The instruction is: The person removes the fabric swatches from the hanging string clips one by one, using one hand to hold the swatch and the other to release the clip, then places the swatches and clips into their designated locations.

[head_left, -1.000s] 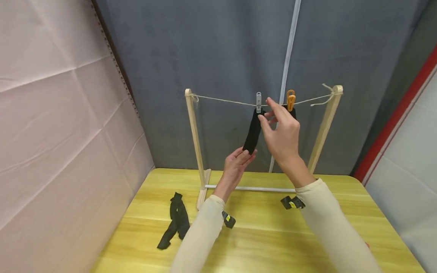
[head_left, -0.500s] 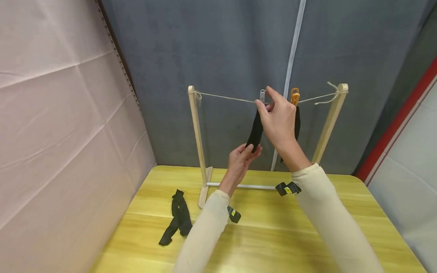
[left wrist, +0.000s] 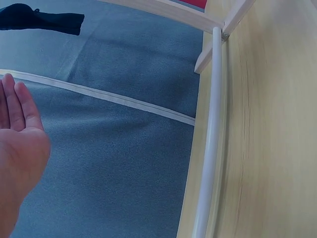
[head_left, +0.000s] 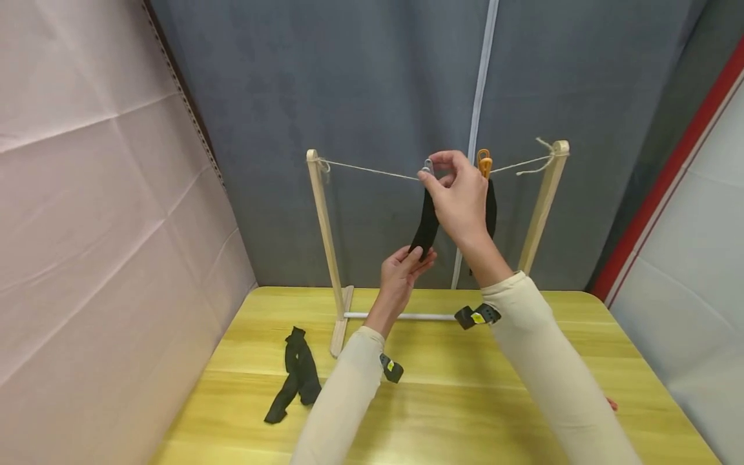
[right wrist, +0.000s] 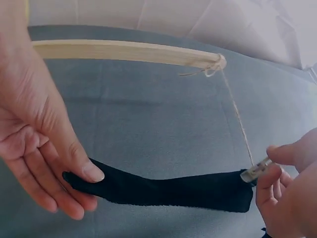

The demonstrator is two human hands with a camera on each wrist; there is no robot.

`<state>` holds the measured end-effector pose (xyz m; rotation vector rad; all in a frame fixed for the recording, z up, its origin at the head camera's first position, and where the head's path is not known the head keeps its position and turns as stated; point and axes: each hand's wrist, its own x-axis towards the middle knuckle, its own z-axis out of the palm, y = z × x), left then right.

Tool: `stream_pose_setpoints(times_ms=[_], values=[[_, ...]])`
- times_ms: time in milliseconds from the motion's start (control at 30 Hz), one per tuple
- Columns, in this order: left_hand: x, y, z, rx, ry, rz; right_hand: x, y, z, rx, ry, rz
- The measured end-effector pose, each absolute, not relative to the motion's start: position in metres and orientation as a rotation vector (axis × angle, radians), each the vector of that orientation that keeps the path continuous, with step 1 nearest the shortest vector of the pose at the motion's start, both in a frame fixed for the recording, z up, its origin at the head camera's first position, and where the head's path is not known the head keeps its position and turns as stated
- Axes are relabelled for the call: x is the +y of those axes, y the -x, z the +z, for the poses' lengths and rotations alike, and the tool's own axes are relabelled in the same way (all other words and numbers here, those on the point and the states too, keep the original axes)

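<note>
A black sock [head_left: 427,223] hangs from the string line [head_left: 372,170], clipped at its top by a grey clothespin [right wrist: 255,172]. My right hand [head_left: 462,200] pinches this clothespin between thumb and forefinger. Lower down, my left hand [head_left: 401,274] holds the sock's bottom end, the thumb over the cloth and the fingers behind it, as the right wrist view shows. To the right, an orange clothespin [head_left: 485,165] sits on the line above another black sock [head_left: 491,210], partly covered by my right hand. In the left wrist view my left hand [left wrist: 22,148] shows only partly.
Two wooden posts [head_left: 325,232] carry the line, joined low down by a white bar [head_left: 427,316]. On the wooden table [head_left: 430,413] lie black socks [head_left: 299,371], crossed, at the left. A small red object [head_left: 612,403] peeks out beside my right sleeve. A grey curtain [head_left: 372,84] stands behind.
My right hand's thumb and forefinger, spread apart beside the grey clothespin a second ago, have moved up and closed on it. The left hand keeps its hold on the sock. The head view shifted slightly.
</note>
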<state>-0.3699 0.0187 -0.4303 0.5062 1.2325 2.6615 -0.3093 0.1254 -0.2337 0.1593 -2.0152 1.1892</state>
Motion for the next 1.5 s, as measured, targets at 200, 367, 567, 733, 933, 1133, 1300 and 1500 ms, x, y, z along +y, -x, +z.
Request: stream_pose_setpoints(times_ms=[200, 367, 567, 733, 933, 1133, 1300, 1500], values=[[0.018, 0.369, -0.429, 1.224, -0.506, 2.679, 0.133, 0.31, -0.232, -1.959, -0.185, 1.292], [0.019, 0.367, -0.429, 1.231, -0.55, 2.663, 0.135, 0.314, -0.232, -1.897, -0.234, 1.29], [0.02, 0.366, -0.429, 1.215, -0.568, 2.671, 0.139, 0.316, -0.226, -1.826, -0.287, 1.317], [0.023, 0.366, -0.428, 1.198, -0.566, 2.673, 0.14, 0.314, -0.219, -1.76, -0.315, 1.332], [0.022, 0.364, -0.43, 1.181, -0.592, 2.665, 0.139, 0.308, -0.212, -1.617, -0.391, 1.385], [0.01, 0.367, -0.44, 1.286, -0.589, 2.63, 0.146, 0.302, -0.216, -1.675, -0.402, 1.336], [-0.008, 0.369, -0.453, 1.355, -0.525, 2.64, 0.159, 0.296, -0.229, -1.79, -0.388, 1.291], [-0.03, 0.37, -0.464, 1.382, -0.471, 2.659, 0.178, 0.288, -0.246, -1.895, -0.368, 1.307]])
